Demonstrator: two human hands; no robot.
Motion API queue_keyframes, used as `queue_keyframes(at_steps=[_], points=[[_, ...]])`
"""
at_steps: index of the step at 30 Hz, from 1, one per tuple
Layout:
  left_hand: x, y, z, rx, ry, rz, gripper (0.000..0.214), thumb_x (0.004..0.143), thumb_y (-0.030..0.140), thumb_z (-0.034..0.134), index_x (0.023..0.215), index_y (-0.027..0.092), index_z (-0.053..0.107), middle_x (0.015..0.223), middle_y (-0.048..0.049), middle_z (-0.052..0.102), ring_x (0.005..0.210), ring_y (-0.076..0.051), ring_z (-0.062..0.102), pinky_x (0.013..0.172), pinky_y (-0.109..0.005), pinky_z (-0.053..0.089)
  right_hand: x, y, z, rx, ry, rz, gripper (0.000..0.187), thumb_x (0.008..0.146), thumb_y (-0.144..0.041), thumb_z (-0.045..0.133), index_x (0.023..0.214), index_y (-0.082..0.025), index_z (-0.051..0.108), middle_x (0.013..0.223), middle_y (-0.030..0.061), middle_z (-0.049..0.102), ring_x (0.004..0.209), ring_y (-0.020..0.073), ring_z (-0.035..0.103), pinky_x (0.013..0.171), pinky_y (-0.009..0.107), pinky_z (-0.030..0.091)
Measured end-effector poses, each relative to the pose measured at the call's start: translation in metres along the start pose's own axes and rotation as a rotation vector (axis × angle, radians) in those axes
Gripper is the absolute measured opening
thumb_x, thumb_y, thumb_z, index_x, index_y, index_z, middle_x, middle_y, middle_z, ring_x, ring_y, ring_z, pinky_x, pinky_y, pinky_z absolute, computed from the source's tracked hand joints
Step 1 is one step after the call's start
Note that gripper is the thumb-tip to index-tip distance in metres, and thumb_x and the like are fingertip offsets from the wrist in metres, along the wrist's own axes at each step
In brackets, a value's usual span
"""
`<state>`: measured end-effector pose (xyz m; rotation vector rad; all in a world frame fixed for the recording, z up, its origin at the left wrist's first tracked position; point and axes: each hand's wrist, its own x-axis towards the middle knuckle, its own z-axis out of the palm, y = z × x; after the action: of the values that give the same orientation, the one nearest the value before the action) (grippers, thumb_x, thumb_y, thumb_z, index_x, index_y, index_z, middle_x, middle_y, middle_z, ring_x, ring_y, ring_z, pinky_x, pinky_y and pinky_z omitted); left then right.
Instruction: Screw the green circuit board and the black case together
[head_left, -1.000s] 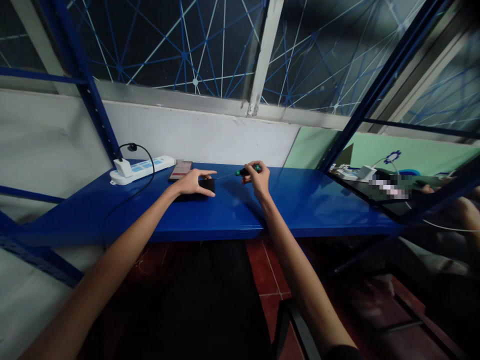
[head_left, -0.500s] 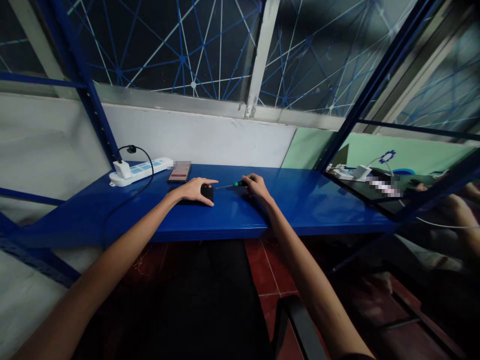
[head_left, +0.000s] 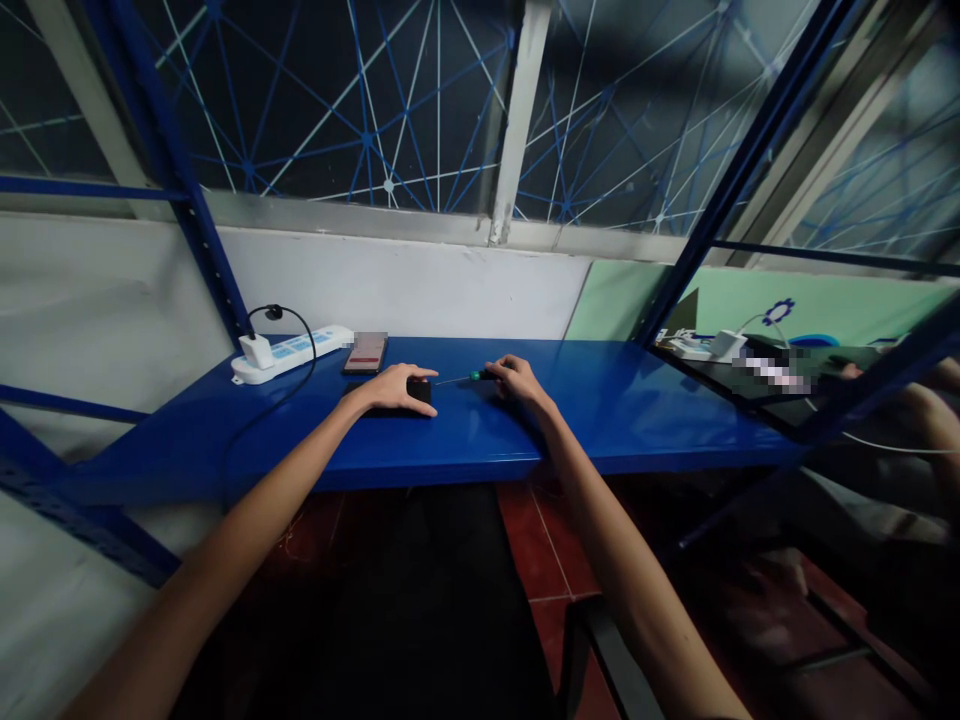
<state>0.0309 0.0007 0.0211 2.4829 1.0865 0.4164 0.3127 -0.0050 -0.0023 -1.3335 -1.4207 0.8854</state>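
My left hand (head_left: 392,388) rests over a flat black rectangular object (head_left: 420,392) on the blue table, thumb and fingers reaching around its edges. The palm covers much of this object, so its exact kind cannot be made out. In my right hand (head_left: 516,378) is a screwdriver (head_left: 474,377) with a black handle, a green collar and a thin metal shaft. It lies nearly level, its shaft pointing left at the right end of the black object. Whether the tip touches the object is too small to tell. A smartphone (head_left: 365,354) with a lit screen lies behind my left hand.
A white power strip (head_left: 289,355) with a plugged-in adapter and black cable (head_left: 281,395) is on the left of the blue table (head_left: 600,405). Blue rack posts (head_left: 679,270) rise on both sides. At right, another person's hand (head_left: 926,410) is near a dark tabletop.
The whole view has shifted slightly, with the table sitting a little lower and further right. Both hands keep nearly the same pose around the black object and the screwdriver.
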Motion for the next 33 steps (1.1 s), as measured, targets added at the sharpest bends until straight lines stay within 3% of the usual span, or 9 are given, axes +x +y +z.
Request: queue_keyframes(at_steps=[4,7,13,16,21,23,27,30,33], points=[[0.000,0.001,0.001,0.018,-0.003,-0.005,0.092,0.063,0.068,0.072,0.140,0.022,0.054,0.133,-0.0164,0.058,0.118,-0.036,0.055,0.090,-0.038,0.045,-0.003,0.001,-0.002,-0.312,0.145,-0.130,0.052,0.076,-0.066,0.061,0.054,-0.022,0.044,0.042,-0.0052,0.040,0.043,0.0102,0.038,0.044,0.023,0.026],[0.001,0.000,0.003,0.060,0.013,0.005,0.093,0.063,0.072,0.071,0.139,0.023,0.055,0.133,-0.0151,0.058,0.120,-0.036,0.053,0.093,-0.038,0.043,-0.003,0.002,-0.003,-0.470,0.160,-0.177,0.059,0.082,-0.070,0.049,0.049,-0.021,0.044,0.044,-0.0028,0.038,0.049,0.0113,0.038,0.048,0.025,0.025],[0.002,-0.004,0.008,0.099,0.034,0.038,0.085,0.061,0.075,0.070,0.130,0.025,0.062,0.128,-0.0108,0.060,0.118,-0.033,0.054,0.094,-0.035,0.043,-0.001,0.004,-0.003,-0.255,0.058,-0.094,0.042,0.069,-0.062,0.066,0.072,-0.022,0.054,0.049,-0.0058,0.047,0.048,0.0121,0.043,0.049,0.024,0.032],[0.002,-0.003,0.008,0.095,0.062,0.062,0.080,0.061,0.075,0.070,0.124,0.025,0.066,0.123,-0.0097,0.063,0.115,-0.032,0.056,0.094,-0.035,0.043,-0.004,0.003,-0.004,-0.260,0.069,-0.091,0.047,0.070,-0.067,0.064,0.066,-0.022,0.052,0.045,-0.0051,0.045,0.045,0.0117,0.041,0.048,0.025,0.032],[0.001,0.000,0.007,0.091,0.078,0.067,0.079,0.061,0.074,0.071,0.122,0.024,0.068,0.122,-0.0103,0.064,0.114,-0.032,0.057,0.094,-0.036,0.043,-0.011,-0.002,-0.003,-0.464,0.159,-0.240,0.059,0.079,-0.072,0.052,0.053,-0.020,0.047,0.048,-0.0017,0.042,0.052,0.0120,0.040,0.051,0.026,0.029],[-0.001,0.000,0.006,0.088,0.074,0.064,0.079,0.060,0.074,0.072,0.121,0.023,0.068,0.122,-0.0105,0.064,0.114,-0.032,0.058,0.093,-0.036,0.043,-0.013,-0.004,-0.003,-0.380,0.087,-0.220,0.051,0.077,-0.070,0.057,0.063,-0.020,0.052,0.050,-0.0033,0.044,0.051,0.0113,0.040,0.049,0.025,0.028],[-0.005,0.000,0.004,0.064,0.067,0.074,0.078,0.059,0.072,0.074,0.120,0.023,0.069,0.120,-0.0097,0.065,0.110,-0.031,0.060,0.090,-0.034,0.044,-0.013,-0.002,-0.003,-0.091,-0.111,-0.033,0.047,0.064,-0.060,0.075,0.082,-0.024,0.049,0.043,-0.0100,0.040,0.039,0.0097,0.032,0.040,0.024,0.024],[-0.007,-0.001,0.004,0.048,0.065,0.078,0.076,0.060,0.071,0.074,0.119,0.024,0.069,0.120,-0.0091,0.066,0.110,-0.030,0.060,0.090,-0.034,0.044,-0.011,0.002,-0.003,-0.104,-0.081,-0.059,0.048,0.066,-0.064,0.073,0.075,-0.023,0.049,0.043,-0.0078,0.043,0.038,0.0099,0.034,0.040,0.024,0.025],[-0.007,-0.001,0.004,0.046,0.060,0.074,0.075,0.060,0.070,0.074,0.119,0.024,0.069,0.120,-0.0090,0.066,0.110,-0.031,0.060,0.090,-0.035,0.044,-0.009,0.005,-0.004,-0.284,-0.009,-0.135,0.054,0.072,-0.071,0.063,0.062,-0.021,0.049,0.046,-0.0044,0.044,0.045,0.0098,0.037,0.046,0.025,0.029]])
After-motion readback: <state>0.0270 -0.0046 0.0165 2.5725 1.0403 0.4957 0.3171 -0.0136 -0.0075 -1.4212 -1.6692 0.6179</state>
